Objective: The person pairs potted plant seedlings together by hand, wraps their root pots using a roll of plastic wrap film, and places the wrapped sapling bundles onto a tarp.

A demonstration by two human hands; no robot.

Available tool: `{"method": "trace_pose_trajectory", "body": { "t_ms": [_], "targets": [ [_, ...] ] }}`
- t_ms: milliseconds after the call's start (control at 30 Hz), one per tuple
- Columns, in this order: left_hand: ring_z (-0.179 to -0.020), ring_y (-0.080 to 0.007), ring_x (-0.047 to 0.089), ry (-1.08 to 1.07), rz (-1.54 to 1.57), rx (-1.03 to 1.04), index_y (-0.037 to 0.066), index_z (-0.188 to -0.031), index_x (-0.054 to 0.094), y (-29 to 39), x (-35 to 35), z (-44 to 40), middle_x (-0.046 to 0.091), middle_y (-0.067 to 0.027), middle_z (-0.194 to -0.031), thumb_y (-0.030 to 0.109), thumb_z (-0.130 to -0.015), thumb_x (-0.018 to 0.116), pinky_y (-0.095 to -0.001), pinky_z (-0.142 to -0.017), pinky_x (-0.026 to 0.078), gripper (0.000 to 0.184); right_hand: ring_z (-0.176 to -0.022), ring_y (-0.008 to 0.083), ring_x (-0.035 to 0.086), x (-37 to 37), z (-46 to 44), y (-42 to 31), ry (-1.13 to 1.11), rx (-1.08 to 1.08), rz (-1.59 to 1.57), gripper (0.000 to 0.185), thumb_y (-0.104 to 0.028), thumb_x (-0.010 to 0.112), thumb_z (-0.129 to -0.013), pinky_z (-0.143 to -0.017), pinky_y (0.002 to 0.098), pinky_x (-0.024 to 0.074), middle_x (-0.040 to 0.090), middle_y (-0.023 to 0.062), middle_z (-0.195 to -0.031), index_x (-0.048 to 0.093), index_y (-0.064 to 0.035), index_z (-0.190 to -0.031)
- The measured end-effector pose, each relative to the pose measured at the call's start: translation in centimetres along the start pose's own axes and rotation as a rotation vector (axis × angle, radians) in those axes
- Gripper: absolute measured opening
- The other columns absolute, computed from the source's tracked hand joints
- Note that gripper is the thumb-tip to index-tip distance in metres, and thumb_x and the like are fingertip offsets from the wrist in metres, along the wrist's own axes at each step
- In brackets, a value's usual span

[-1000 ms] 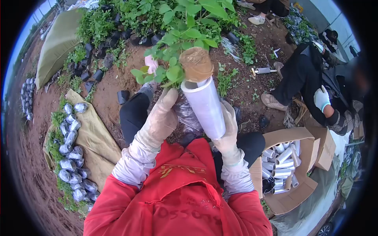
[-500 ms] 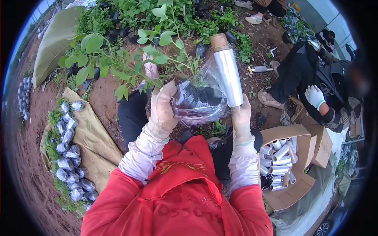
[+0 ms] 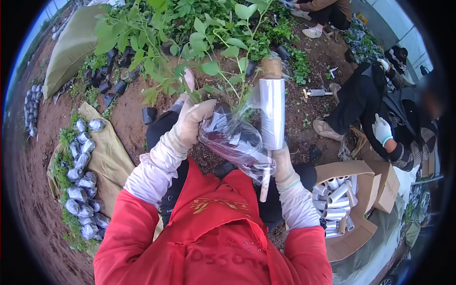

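A leafy seedling (image 3: pixel 211 47) stands up from a root ball (image 3: pixel 235 137) wrapped in clear film, in front of my lap. My left hand (image 3: pixel 192 121), in a pale glove, is closed on the left upper side of this wrapped bundle. My right hand (image 3: pixel 283 166), also gloved, grips the lower end of a roll of clear film (image 3: pixel 272 111), held upright on a stick. Its brown core (image 3: pixel 271 68) shows at the top, and the stick's lower end sticks out below. A stretch of film runs between roll and bundle.
An open cardboard box (image 3: pixel 349 247) of film rolls stands at right. Wrapped plants (image 3: pixel 80 192) lie by a tan cloth (image 3: pixel 111 159) at left. A co-worker (image 3: pixel 365 99) sits at right, another (image 3: pixel 327 12) at the top. Potted plants (image 3: pixel 190 19) fill the back.
The film roll has moved slightly left and down and stands more upright. The wrapped bundle has tilted, its lower end now towards my right hand. My left hand has shifted a little left.
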State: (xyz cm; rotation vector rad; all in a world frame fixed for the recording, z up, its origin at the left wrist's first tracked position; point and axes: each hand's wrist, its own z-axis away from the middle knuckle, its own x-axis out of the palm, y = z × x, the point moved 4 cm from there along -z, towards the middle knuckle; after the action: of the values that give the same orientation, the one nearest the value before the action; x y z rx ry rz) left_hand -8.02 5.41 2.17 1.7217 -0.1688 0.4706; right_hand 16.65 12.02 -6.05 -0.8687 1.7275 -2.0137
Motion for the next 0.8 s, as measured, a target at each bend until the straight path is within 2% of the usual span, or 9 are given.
{"method": "trace_pose_trajectory", "body": {
  "t_ms": [100, 200, 333, 367, 467, 567, 633, 733, 800],
  "targets": [
    [-0.098, -0.0159, 0.060, -0.135, 0.182, 0.013, 0.000, -0.120, 0.054, -0.2, 1.1, -0.4, 0.060, -0.0096, -0.113, 0.020, -0.089, 0.056, -0.0307, -0.086, 0.048, 0.037, -0.125, 0.0268, 0.047, 4.2, 0.5, 5.2, -0.098, 0.305, -0.886, 0.076, -0.048, 0.063, -0.085, -0.105, 0.0412, 0.0418, 0.046, 0.0141, -0.140, 0.037, -0.0044, -0.142],
    [-0.102, -0.0151, 0.057, -0.129, 0.358, 0.062, 0.001, -0.124, 0.052, -1.6, 1.7, -0.7, 0.059, -0.0063, -0.117, 0.028, -0.093, 0.056, -0.0312, -0.091, 0.046, 0.041, -0.122, 0.0352, 0.049, 6.7, 0.4, 0.4, -0.048, 0.108, -0.979, 0.056, -0.041, 0.043, -0.098, -0.102, 0.0505, 0.0435, 0.047, 0.0211, -0.135, 0.036, -0.0036, -0.139],
    [-0.109, -0.0143, 0.053, 0.151, 0.354, 0.044, 0.005, -0.134, 0.043, -2.4, 0.8, -1.2, 0.054, -0.0042, -0.124, 0.038, -0.095, 0.055, -0.0320, -0.095, 0.041, 0.052, -0.117, 0.0296, 0.053, 2.6, 1.5, 1.7, 0.227, -0.116, -0.519, 0.084, -0.054, 0.068, -0.079, -0.106, 0.0389, 0.0399, 0.050, 0.0155, -0.131, 0.039, -0.0039, -0.139],
    [-0.110, -0.0156, 0.053, 0.145, 0.386, 0.014, 0.006, -0.136, 0.042, -2.7, 1.0, -0.9, 0.054, -0.0047, -0.126, 0.039, -0.095, 0.055, -0.0335, -0.096, 0.042, 0.054, -0.112, 0.0228, 0.055, 1.9, 2.4, 1.2, 0.221, -0.185, -0.419, 0.072, -0.040, 0.071, -0.082, -0.097, 0.0375, 0.0459, 0.054, 0.0108, -0.126, 0.041, -0.0034, -0.137],
    [-0.118, -0.0191, 0.050, 0.138, 0.364, -0.057, 0.008, -0.140, 0.038, -3.1, 2.8, 0.7, 0.050, -0.0068, -0.133, 0.041, -0.094, 0.056, -0.0359, -0.098, 0.042, 0.059, -0.112, 0.0223, 0.055, 2.8, 3.1, -1.0, 0.101, -0.145, -0.111, 0.067, -0.035, 0.075, -0.078, -0.096, 0.0371, 0.0451, 0.054, 0.0121, -0.125, 0.049, -0.0021, -0.131],
    [-0.110, -0.0185, 0.053, 0.187, 0.048, 0.060, 0.005, -0.136, 0.041, -1.7, 4.3, -0.1, 0.053, -0.0085, -0.123, 0.027, -0.095, 0.056, -0.0343, -0.094, 0.043, 0.049, -0.123, 0.0400, 0.048, 5.6, 2.4, -3.6, 0.183, -0.674, 0.766, 0.061, -0.025, 0.079, -0.069, -0.098, 0.0456, 0.0435, 0.040, 0.0265, -0.138, 0.059, -0.0017, -0.122],
    [-0.103, -0.0179, 0.057, 0.221, -0.350, 0.256, 0.001, -0.127, 0.050, -0.6, 4.3, -0.9, 0.057, -0.0089, -0.114, 0.017, -0.096, 0.054, -0.0324, -0.091, 0.045, 0.036, -0.121, 0.0417, 0.049, 7.1, 3.3, -4.4, 0.209, -0.715, 0.956, 0.058, -0.021, 0.081, -0.064, -0.097, 0.0462, 0.0436, 0.042, 0.0273, -0.136, 0.063, -0.0040, -0.117],
    [-0.103, -0.0182, 0.057, 0.344, -0.244, 0.258, -0.002, -0.123, 0.055, -3.1, 3.1, -1.2, 0.061, -0.0108, -0.111, 0.026, -0.094, 0.052, -0.0322, -0.092, 0.044, 0.040, -0.117, 0.0403, 0.052, 6.2, 3.5, -3.9, 0.240, -0.730, 0.899, 0.057, -0.017, 0.083, -0.060, -0.095, 0.0449, 0.0450, 0.046, 0.0250, -0.133, 0.065, -0.0044, -0.112],
    [-0.105, -0.0225, 0.058, 0.157, 0.384, -0.108, -0.001, -0.126, 0.055, -3.9, 2.3, -2.4, 0.063, -0.0150, -0.114, 0.035, -0.092, 0.053, -0.0376, -0.095, 0.045, 0.050, -0.116, 0.0386, 0.054, 5.4, 3.6, -2.4, 0.228, -0.662, 0.683, 0.055, -0.019, 0.081, -0.063, -0.095, 0.0436, 0.0446, 0.047, 0.0239, -0.133, 0.065, -0.0022, -0.113]
  ]
}}
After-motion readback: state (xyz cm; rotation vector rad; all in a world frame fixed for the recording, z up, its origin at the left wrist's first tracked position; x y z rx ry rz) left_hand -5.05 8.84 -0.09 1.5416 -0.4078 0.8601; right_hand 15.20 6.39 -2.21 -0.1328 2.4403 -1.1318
